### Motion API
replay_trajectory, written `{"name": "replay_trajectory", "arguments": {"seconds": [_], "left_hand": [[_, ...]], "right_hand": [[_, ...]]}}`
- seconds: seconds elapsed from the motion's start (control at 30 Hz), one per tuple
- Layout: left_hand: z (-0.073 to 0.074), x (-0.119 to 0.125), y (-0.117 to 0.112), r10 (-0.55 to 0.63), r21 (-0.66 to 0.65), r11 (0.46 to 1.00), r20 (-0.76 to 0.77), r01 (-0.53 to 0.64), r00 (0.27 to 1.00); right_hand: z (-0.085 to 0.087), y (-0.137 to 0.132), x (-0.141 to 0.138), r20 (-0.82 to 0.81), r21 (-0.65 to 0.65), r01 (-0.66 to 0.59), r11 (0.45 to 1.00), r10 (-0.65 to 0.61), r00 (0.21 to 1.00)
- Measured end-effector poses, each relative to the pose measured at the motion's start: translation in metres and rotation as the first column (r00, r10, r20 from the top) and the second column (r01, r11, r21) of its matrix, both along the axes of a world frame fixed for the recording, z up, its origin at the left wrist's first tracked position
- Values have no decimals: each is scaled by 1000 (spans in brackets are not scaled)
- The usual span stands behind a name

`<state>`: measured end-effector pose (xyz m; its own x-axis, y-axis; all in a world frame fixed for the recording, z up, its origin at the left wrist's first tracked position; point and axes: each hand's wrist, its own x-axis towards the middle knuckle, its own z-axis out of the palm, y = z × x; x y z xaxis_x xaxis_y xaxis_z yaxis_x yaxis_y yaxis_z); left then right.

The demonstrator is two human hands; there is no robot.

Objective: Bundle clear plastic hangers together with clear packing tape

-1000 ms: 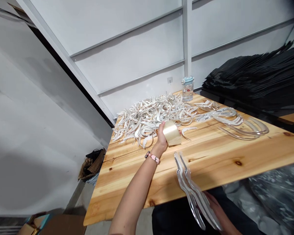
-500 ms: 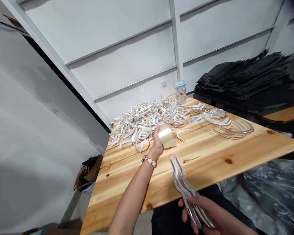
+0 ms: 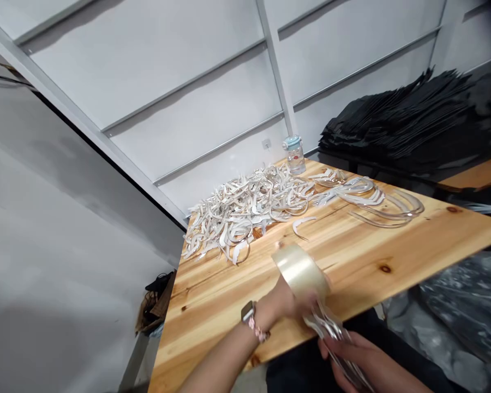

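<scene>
My left hand (image 3: 286,299), slightly blurred, grips a wide roll of clear yellowish packing tape (image 3: 300,268) above the table. Its fingers are partly hidden behind the roll and come right up to the tips of a bundle of clear, wavy plastic strips (image 3: 326,324). Those strips are held by my right hand (image 3: 354,355), its fingers wrapped around them at the table's near edge. Whether tape touches the strips, I cannot tell.
The wooden table (image 3: 213,305) carries a large heap of curved white and clear strips (image 3: 245,204). One loose strip (image 3: 301,225) lies nearer me. Looped strips (image 3: 396,210) lie at right, a bottle (image 3: 295,155) at the back. Black sheets (image 3: 393,120) are stacked beyond.
My left hand has brought the tape roll back from beside the heap towards me, down to the tips of the strips. My right hand still holds the bundle near the table edge.
</scene>
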<state>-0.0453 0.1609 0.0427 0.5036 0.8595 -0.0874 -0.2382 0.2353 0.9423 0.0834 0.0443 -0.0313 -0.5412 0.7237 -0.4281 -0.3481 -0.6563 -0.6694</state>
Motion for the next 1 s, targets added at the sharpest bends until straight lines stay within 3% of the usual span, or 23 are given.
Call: {"name": "replay_trajectory", "arguments": {"seconds": [0.1,0.13,0.2,0.27,0.33,0.37,0.43,0.5,0.53,0.63,0.77,0.8,0.9,1.0], "left_hand": [[8,-3,32,196,-84,979,173,-184,965],[13,-6,41,340,-164,939,295,-304,893],[21,-12,50,521,-304,852,408,-426,750],[25,-17,44,595,-313,804,426,-506,682],[22,-17,31,545,-161,831,424,-532,723],[18,-16,23,468,-53,871,396,-489,790],[8,-13,11,253,120,950,248,-289,935],[-1,-10,8,93,157,982,74,-103,993],[-4,-9,10,68,128,989,31,-72,997],[-2,-9,24,188,13,982,102,-191,977],[12,-10,38,462,-96,882,374,-462,804],[14,-11,38,475,-98,872,400,-479,784],[14,-11,37,437,-66,893,370,-446,820],[11,-11,36,423,-76,902,359,-426,832]], "right_hand": [[-2,0,0,12,32,-8,999,8,1000],[-2,0,1,10,39,-14,999,13,1000],[-3,-1,1,-4,50,-28,998,29,1000],[-2,-1,1,-17,54,-26,998,27,1000],[-2,-2,1,-24,55,-23,998,25,999],[-2,-2,1,-26,54,-26,998,27,999],[-3,-2,1,-27,53,-44,998,45,999],[-4,-2,1,-19,54,-58,997,59,998],[-5,-2,0,-14,56,-61,997,62,998],[-4,-3,2,5,63,-54,997,54,999],[6,-7,20,92,108,-46,993,36,995],[10,-7,28,131,129,-45,991,28,991],[26,-2,55,209,215,-14,977,-32,977],[41,6,78,206,274,104,956,-164,965]]}}
